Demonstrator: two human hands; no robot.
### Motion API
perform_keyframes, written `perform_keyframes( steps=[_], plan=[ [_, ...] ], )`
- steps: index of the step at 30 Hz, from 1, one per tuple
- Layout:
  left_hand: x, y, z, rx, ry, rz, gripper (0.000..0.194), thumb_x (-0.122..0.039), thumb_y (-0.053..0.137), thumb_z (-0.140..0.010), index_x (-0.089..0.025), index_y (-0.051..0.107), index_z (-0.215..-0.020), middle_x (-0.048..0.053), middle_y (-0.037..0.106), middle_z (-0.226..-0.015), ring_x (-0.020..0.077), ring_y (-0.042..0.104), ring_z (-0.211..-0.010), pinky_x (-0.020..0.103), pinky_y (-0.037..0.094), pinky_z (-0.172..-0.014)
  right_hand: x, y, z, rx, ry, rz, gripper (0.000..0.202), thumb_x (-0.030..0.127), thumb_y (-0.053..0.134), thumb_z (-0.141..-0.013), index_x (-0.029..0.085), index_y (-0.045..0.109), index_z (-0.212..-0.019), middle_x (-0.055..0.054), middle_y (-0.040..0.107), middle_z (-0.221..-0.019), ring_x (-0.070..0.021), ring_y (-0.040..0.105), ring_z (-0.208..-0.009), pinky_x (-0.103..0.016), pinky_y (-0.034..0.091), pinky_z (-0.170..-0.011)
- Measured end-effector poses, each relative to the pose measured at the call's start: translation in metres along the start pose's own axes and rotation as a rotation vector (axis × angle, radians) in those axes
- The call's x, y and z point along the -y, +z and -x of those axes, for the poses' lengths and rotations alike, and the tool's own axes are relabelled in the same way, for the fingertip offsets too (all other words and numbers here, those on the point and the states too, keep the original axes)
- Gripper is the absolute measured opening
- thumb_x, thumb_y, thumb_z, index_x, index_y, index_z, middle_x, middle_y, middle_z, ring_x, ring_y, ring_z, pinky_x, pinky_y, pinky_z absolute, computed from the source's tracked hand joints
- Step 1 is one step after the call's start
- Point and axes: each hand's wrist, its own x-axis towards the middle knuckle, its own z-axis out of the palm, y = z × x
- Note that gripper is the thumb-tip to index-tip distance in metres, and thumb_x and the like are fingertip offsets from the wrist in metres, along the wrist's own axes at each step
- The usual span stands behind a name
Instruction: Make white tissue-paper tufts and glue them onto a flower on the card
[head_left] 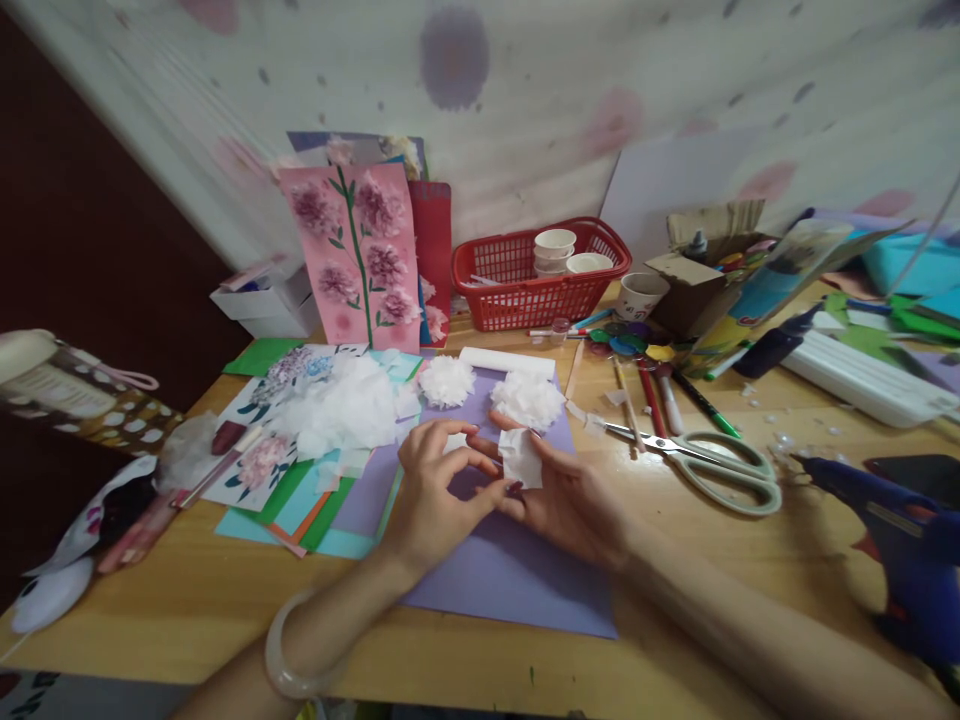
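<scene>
Between my hands is a small square of white tissue paper, slightly creased. My right hand holds it, with the paper lying over the fingers. From the other side my left hand is curled, its thumb and index fingertips close together at the paper's left edge. Both hands hover over a purple sheet. Just beyond them sit two fluffy white paper flowers, one on the left and one on the right. A white roll lies behind these.
Loose white tissue is heaped on coloured sheets at left. Scissors and a blue glue gun lie at right. Behind stand a pink flower picture, a red basket with paper cups, and a cardboard box.
</scene>
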Motion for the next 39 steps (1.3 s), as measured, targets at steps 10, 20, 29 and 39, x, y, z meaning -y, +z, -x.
perform_keyframes(
  steps=[10, 20, 29, 39],
  plan=[
    [0.003, -0.004, -0.003, -0.016, -0.297, 0.783, 0.015, -0.018, 0.074, -0.073, -0.018, 0.06, -0.066, 0.002, 0.065, -0.087, 0.0162, 0.061, -0.089, 0.029, 0.047, -0.082, 0.005, -0.01, -0.009, -0.172, -0.153, 0.136, 0.025, 0.017, 0.062, -0.076, 0.013, 0.07, -0.1, -0.009, 0.068, -0.108, -0.0166, 0.063, -0.094, -0.029, 0.049, -0.085],
    [0.003, -0.006, -0.012, 0.167, -0.642, 1.183, 0.023, -0.027, 0.078, -0.067, -0.014, 0.064, -0.08, 0.0, 0.063, -0.071, 0.0094, 0.057, -0.063, 0.021, 0.045, -0.063, -0.002, -0.015, -0.007, -0.15, -0.016, 0.317, 0.008, 0.023, 0.059, -0.062, 0.015, 0.058, -0.061, 0.006, 0.038, -0.055, -0.0064, 0.03, -0.045, -0.023, 0.03, -0.048],
    [0.009, -0.008, -0.005, 0.237, -0.368, 0.74, 0.027, -0.023, 0.064, -0.077, -0.018, 0.06, -0.104, 0.006, 0.064, -0.088, 0.0169, 0.061, -0.081, 0.028, 0.048, -0.072, -0.002, -0.005, 0.003, -0.19, -0.094, 0.785, 0.035, 0.047, 0.068, -0.077, 0.019, 0.047, -0.07, 0.01, 0.03, -0.052, -0.0068, 0.023, -0.047, -0.023, 0.017, -0.046],
    [0.003, -0.005, 0.001, 0.027, 0.157, 0.158, 0.034, -0.014, 0.074, -0.074, -0.02, 0.063, -0.105, 0.005, 0.071, -0.098, 0.0197, 0.063, -0.094, 0.035, 0.049, -0.086, -0.003, -0.005, 0.005, -0.231, -0.155, 0.869, 0.04, 0.048, 0.052, -0.085, 0.02, 0.04, -0.058, 0.007, 0.028, -0.053, -0.0086, 0.023, -0.048, -0.025, 0.018, -0.046]
  ],
)
